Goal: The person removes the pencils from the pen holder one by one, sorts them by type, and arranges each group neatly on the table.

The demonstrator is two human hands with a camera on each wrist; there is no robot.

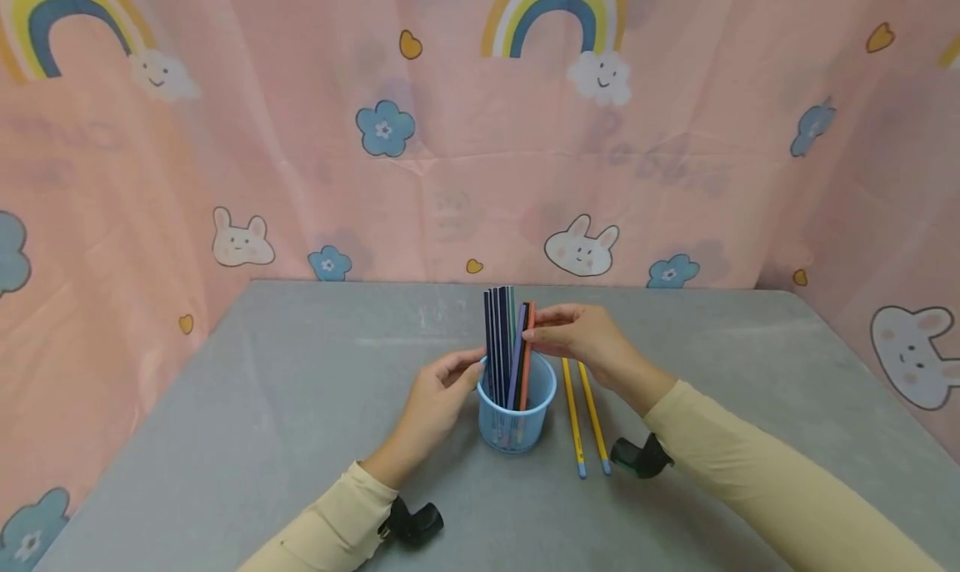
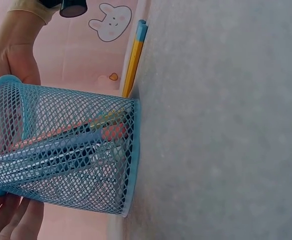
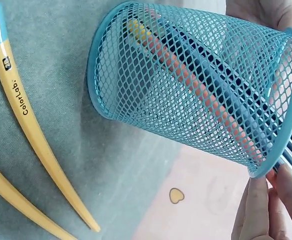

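Observation:
A light-blue mesh pencil cup (image 1: 512, 429) stands upright on the table with several pencils in it. Most are a dark, striped bunch (image 1: 498, 338) on the left; a purple one (image 1: 516, 359) and an orange one (image 1: 528, 363) lean at the right. My left hand (image 1: 437, 401) grips the cup's left side near the rim, thumb in front. With thumb and fingers, my right hand (image 1: 588, 343) pinches the upper part of the orange pencil and those beside it. Through the mesh, pencil ends (image 3: 138, 31) show near the cup's bottom.
Two yellow pencils with blue ends, one nearer the cup (image 1: 573, 422) and one farther right (image 1: 595, 422), lie on the grey table (image 1: 300, 439). Pink patterned cloth (image 1: 300, 138) hangs behind and at both sides. Black wrist cameras sit under both sleeves.

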